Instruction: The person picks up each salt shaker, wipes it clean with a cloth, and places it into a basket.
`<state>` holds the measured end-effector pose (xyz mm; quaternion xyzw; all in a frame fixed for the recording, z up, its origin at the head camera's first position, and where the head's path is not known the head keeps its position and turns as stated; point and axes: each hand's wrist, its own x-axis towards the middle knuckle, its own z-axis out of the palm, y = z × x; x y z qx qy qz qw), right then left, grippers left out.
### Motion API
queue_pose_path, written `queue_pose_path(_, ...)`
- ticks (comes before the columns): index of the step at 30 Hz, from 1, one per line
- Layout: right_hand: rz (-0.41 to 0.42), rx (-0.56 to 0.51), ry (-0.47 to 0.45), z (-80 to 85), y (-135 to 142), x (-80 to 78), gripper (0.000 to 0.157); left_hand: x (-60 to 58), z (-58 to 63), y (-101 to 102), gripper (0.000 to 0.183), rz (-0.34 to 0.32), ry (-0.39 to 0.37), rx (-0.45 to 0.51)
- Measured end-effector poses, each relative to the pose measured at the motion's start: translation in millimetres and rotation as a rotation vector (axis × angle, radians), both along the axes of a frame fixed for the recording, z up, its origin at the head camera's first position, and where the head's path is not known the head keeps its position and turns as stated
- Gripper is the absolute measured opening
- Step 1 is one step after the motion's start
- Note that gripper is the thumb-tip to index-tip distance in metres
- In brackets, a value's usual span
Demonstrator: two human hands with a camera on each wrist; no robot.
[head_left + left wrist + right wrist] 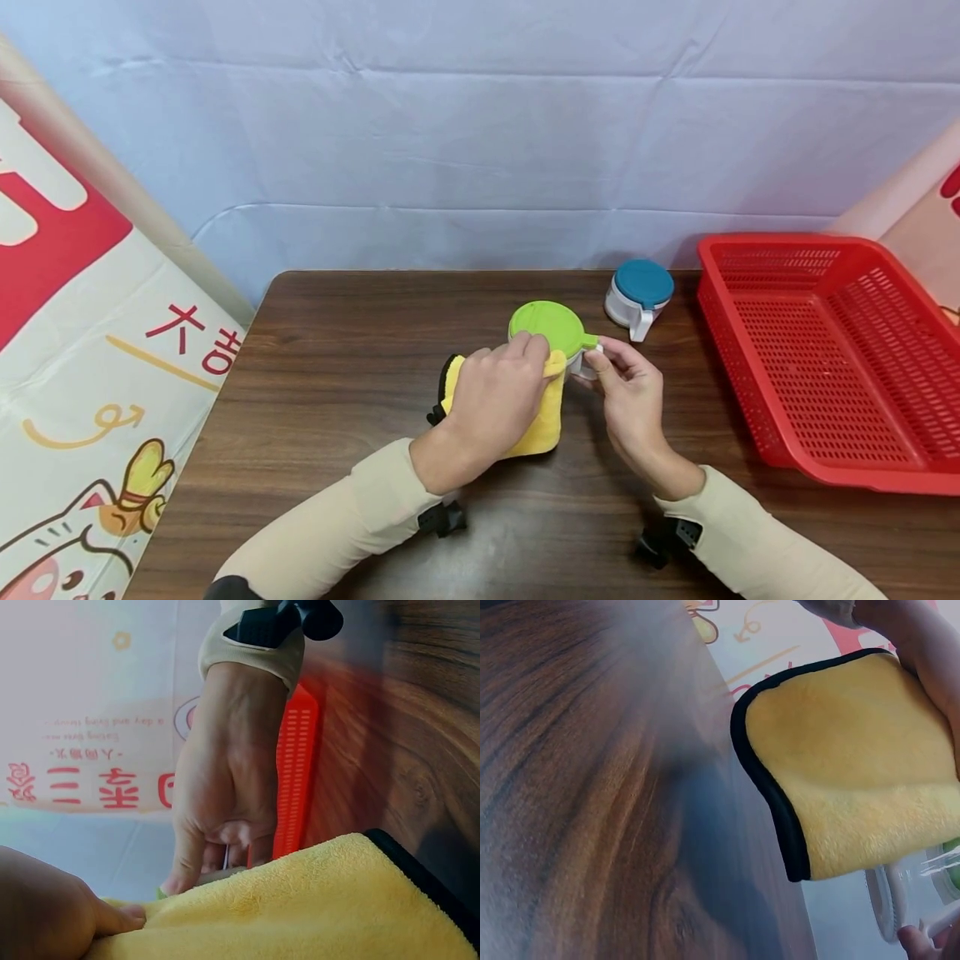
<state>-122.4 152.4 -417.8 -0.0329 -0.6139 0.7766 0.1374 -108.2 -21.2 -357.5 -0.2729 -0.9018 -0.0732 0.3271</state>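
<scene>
Now, from my station: the green-lidded jar [551, 323] lies just beyond and a little right of the left hand [492, 400], and left of and slightly farther than the right hand [633, 408]. Its handle [587, 364] juts rightward, so I judge the right hand nearer for steadying, the left better set for working the jar's near-left side. Left fingers curled, clamped on the yellow cloth [543, 429]; right thumb and fingers pinch the handle. Whether the jar's base meets the bench [360, 333], I cannot tell. Materials: cloth plush, soft-napped, dark-bound at its edge, likely to fold readily; jar squat and round, body clear, lid flat with a small tab, plastic by its look. Far right, a blue-lidded jar [643, 283], similarly squat, white-handled. Right of that, a red basket [832, 477], perforated, stiff-looking. Bench dark, wood-grained.
</scene>
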Motion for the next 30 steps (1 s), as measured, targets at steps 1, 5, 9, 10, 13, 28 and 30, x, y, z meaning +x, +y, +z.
queue_pose_path(1,0.002,0.0,0.001,-0.1,0,0.1,0.016,0.0,-0.6,-1,0.03,-0.003,0.0,0.0)
queue_pose_path(5,0.003,0.014,0.009,-1.2,2,-0.3,0.017,-0.1,-1.9,-7,0.03,-0.013,-0.01,0.02)
queue_pose_path(9,0.01,0.022,0.008,-2.0,2,-0.7,0.018,0.2,-2.3,-11,0.028,-0.018,-0.022,0.039)
queue_pose_path(10,0.014,0.025,0.006,-2.0,2,-0.7,0.018,0.2,-2.3,-12,0.028,-0.016,-0.024,0.042)
queue_pose_path(13,0.016,0.018,0.002,-1.8,2,-0.6,0.019,0.5,-2.2,-15,0.026,-0.013,-0.028,0.043)
queue_pose_path(28,0.017,0.018,0.005,-0.2,6,0.1,0.019,-2.2,-1.3,-23,0.037,0.012,-0.013,0.064)
queue_pose_path(30,0.022,0.022,0.004,-0.3,6,0.2,0.019,-2.9,-1.1,-24,0.036,0.014,-0.008,0.064)
